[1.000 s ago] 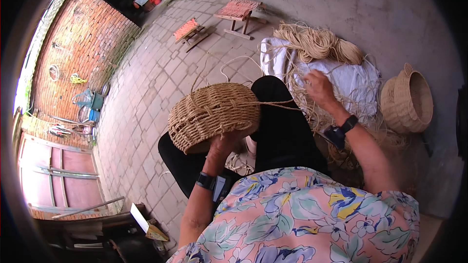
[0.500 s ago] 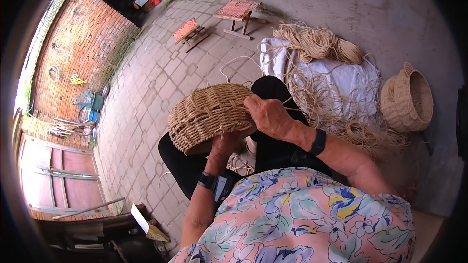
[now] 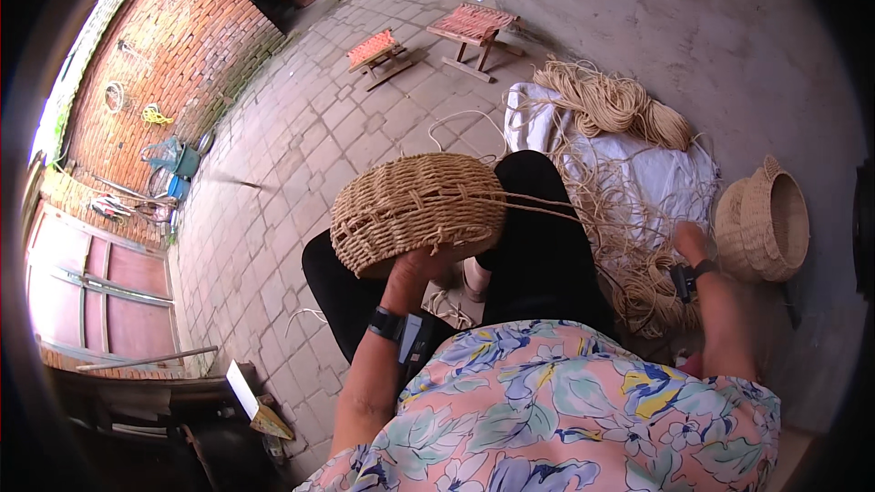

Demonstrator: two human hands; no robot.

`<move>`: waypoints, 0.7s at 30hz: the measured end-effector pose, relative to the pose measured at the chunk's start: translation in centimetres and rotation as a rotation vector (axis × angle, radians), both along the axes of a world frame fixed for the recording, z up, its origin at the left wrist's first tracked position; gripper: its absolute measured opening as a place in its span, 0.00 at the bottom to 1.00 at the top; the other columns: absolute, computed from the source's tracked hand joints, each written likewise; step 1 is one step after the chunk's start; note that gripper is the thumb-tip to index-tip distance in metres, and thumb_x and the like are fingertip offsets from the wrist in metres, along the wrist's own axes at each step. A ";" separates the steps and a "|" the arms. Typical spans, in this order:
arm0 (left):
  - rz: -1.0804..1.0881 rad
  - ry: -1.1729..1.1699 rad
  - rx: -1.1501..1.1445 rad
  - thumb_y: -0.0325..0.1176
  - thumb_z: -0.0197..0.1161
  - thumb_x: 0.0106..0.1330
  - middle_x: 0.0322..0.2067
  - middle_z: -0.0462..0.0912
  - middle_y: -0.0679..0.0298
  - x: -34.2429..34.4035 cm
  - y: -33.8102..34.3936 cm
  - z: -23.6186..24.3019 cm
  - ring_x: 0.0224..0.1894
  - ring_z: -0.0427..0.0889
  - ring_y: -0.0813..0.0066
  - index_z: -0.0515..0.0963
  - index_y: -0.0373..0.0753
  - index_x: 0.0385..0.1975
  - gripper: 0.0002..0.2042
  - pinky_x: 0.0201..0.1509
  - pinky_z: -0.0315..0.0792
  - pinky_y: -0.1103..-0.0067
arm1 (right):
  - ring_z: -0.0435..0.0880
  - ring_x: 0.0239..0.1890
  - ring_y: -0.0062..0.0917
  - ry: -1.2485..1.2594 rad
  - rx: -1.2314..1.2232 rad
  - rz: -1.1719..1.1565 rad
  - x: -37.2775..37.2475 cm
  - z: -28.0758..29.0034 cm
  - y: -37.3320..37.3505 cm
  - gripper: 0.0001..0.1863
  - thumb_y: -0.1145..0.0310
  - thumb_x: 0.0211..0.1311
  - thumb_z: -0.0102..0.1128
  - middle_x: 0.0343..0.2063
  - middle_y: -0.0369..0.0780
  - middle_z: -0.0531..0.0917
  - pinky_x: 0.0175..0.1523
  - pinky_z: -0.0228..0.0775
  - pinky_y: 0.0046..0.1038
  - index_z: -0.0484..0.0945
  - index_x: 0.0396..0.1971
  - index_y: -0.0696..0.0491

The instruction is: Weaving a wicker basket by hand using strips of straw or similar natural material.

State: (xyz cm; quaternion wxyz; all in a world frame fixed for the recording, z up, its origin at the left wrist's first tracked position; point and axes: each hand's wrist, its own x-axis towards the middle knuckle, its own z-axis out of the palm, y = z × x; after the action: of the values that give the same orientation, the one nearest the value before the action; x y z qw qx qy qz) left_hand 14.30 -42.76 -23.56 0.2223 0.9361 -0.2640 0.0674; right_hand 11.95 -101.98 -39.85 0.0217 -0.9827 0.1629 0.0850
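Sitting low with knees apart, the person has a woven basket (image 3: 415, 211) up over the lap, just left of the right knee, tilted on its side. The left hand (image 3: 423, 266) goes up under its near edge and props it there; its fingers vanish beneath the weave, so I can't tell whether they are clamped on it or spread. Two strands of cord (image 3: 545, 208) run from the basket's right side across the black trousers (image 3: 544, 246) toward a loose tangle (image 3: 652, 296).

Well out to the right is the right hand (image 3: 691, 240), near a second basket (image 3: 784, 219) that stands by the grey wall (image 3: 629, 5). Its fingers are too small and blurred to read (from where I stand, I can't say if they are pinching cord or bare). Each wrist wears a dark band, and the shirt (image 3: 547, 401) is pink with big flowers.

Beside the right knee lies a white sack (image 3: 638, 187), strewn with loose cord, with a thick hank (image 3: 624, 107) heaped at its far end. Two little stools (image 3: 375, 47) (image 3: 474, 25) with reddish woven seats stand on the paving (image 3: 273, 246) beyond. Over on the left, a brick wall (image 3: 187, 18) rises above a blue-green bucket (image 3: 188, 162) and a pinkish door (image 3: 114, 287).
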 end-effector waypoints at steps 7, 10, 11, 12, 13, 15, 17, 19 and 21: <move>-0.034 0.446 -0.989 0.31 0.54 0.65 0.55 0.71 0.59 0.9 1.1 -3.6 0.57 0.69 0.64 0.68 0.38 0.55 0.18 0.61 0.64 0.71 | 0.78 0.26 0.29 -0.751 0.999 0.607 4.8 21.8 23.5 0.04 0.74 0.53 0.59 0.22 0.41 0.77 0.33 0.69 0.28 0.75 0.25 0.57; -0.120 0.553 -1.205 0.31 0.58 0.64 0.53 0.71 0.61 1.8 -0.2 -3.1 0.53 0.70 0.71 0.67 0.38 0.55 0.20 0.56 0.68 0.75 | 0.77 0.30 0.34 -0.793 0.940 0.907 4.0 24.9 28.8 0.05 0.75 0.50 0.62 0.24 0.41 0.76 0.36 0.70 0.31 0.75 0.27 0.56; -0.191 0.507 -1.127 0.31 0.60 0.63 0.53 0.71 0.62 1.2 -1.7 -0.9 0.52 0.70 0.73 0.67 0.38 0.55 0.20 0.54 0.69 0.76 | 0.77 0.31 0.35 -0.804 0.867 0.947 4.0 24.5 29.6 0.07 0.75 0.49 0.62 0.25 0.41 0.76 0.37 0.69 0.32 0.75 0.28 0.57; 0.015 0.487 -0.988 0.29 0.62 0.62 0.49 0.73 0.63 0.2 -3.0 0.8 0.48 0.72 0.74 0.71 0.37 0.51 0.18 0.50 0.71 0.77 | 0.76 0.32 0.37 -0.790 0.809 0.944 4.0 23.7 30.1 0.08 0.75 0.49 0.62 0.26 0.42 0.75 0.37 0.69 0.34 0.73 0.30 0.57; 0.027 0.474 -0.986 0.29 0.62 0.62 0.49 0.73 0.63 -0.5 -3.0 2.6 0.48 0.72 0.74 0.71 0.37 0.51 0.18 0.50 0.71 0.77 | 0.76 0.32 0.37 -0.794 0.819 0.958 4.0 23.4 30.8 0.08 0.75 0.49 0.62 0.26 0.42 0.75 0.37 0.69 0.34 0.73 0.30 0.57; 0.145 0.590 -0.553 0.29 0.61 0.62 0.45 0.76 0.62 -1.7 -3.0 5.5 0.44 0.75 0.75 0.72 0.35 0.49 0.15 0.46 0.73 0.78 | 0.77 0.30 0.38 -0.732 0.763 0.917 3.9 22.8 32.1 0.07 0.76 0.51 0.58 0.25 0.44 0.75 0.37 0.70 0.36 0.70 0.30 0.56; 0.251 0.988 -0.962 0.30 0.59 0.63 0.36 0.78 0.62 -3.8 -3.0 8.9 0.36 0.77 0.77 0.75 0.32 0.43 0.11 0.39 0.74 0.80 | 0.77 0.27 0.41 -0.681 0.889 0.866 3.8 21.6 32.5 0.05 0.76 0.54 0.55 0.24 0.46 0.74 0.33 0.70 0.38 0.69 0.31 0.57; 0.088 0.968 -0.581 0.32 0.58 0.64 0.30 0.79 0.64 -5.6 -2.0 11.4 0.31 0.77 0.80 0.77 0.30 0.38 0.11 0.33 0.72 0.82 | 0.76 0.24 0.43 -0.554 1.011 0.747 4.1 20.2 31.3 0.03 0.74 0.58 0.53 0.22 0.48 0.73 0.31 0.70 0.39 0.70 0.29 0.56; 0.144 0.855 -0.608 0.31 0.59 0.64 0.25 0.77 0.69 -7.2 -1.9 13.8 0.26 0.74 0.84 0.78 0.33 0.32 0.08 0.30 0.71 0.84 | 0.76 0.26 0.42 -0.488 1.043 0.537 5.0 17.9 27.2 0.08 0.69 0.62 0.48 0.23 0.48 0.74 0.31 0.67 0.38 0.72 0.26 0.56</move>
State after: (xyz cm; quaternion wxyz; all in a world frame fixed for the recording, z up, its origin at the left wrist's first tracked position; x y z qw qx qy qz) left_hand 7.05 -44.71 -9.80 0.5664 0.7890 -0.0534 -0.2319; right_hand 16.98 -74.82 -21.98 0.5117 -0.8408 -0.1617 -0.0708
